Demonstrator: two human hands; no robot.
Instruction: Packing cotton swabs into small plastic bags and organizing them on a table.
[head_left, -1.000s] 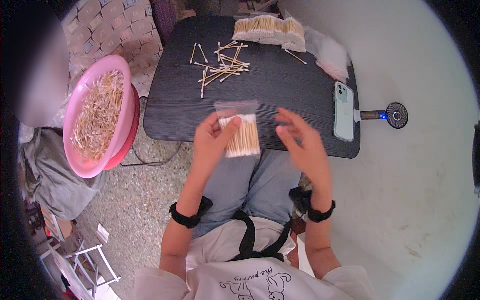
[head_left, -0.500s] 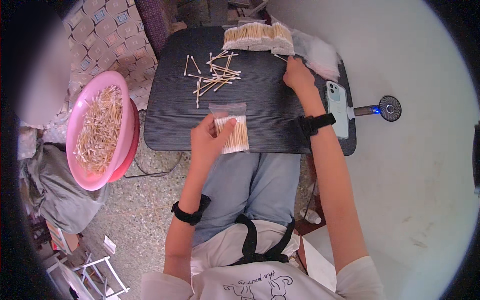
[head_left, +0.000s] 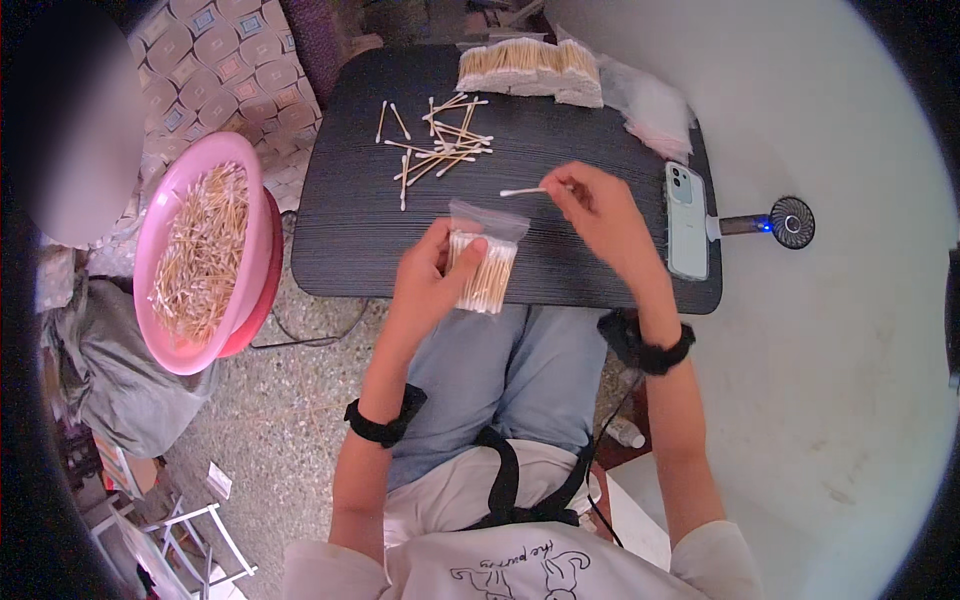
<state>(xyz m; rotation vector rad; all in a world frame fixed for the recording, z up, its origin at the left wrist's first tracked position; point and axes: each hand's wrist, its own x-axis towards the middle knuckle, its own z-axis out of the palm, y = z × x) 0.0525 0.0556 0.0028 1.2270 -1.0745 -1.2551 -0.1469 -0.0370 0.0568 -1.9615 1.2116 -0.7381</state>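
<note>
My left hand (head_left: pixel 436 275) is closed on a clear plastic zip bag (head_left: pixel 487 285) packed with cotton swabs, its thumb across the front. The bag's top flap stands above the white tips, over the table's near edge. Between the thumb and fingers of my right hand (head_left: pixel 598 212) is a single cotton swab (head_left: pixel 522 191), held by one end with its white tip pointing left. That swab is above the table, to the upper right of the bag and apart from it. Loose cotton swabs (head_left: pixel 440 150) lie scattered on the tabletop beyond my left hand.
Filled swab bags (head_left: pixel 530 70) line the far edge of the black table (head_left: pixel 345 230), beside a heap of clear bags (head_left: pixel 650 110). A phone (head_left: pixel 687 225) lies at the right, with a small fan (head_left: pixel 792 222) beyond it. A pink basin (head_left: pixel 150 240) full of swabs stands left.
My right hand has come back from the far right of the table toward the bag, bringing one cotton swab. My left hand and the bag have shifted slightly right.
</note>
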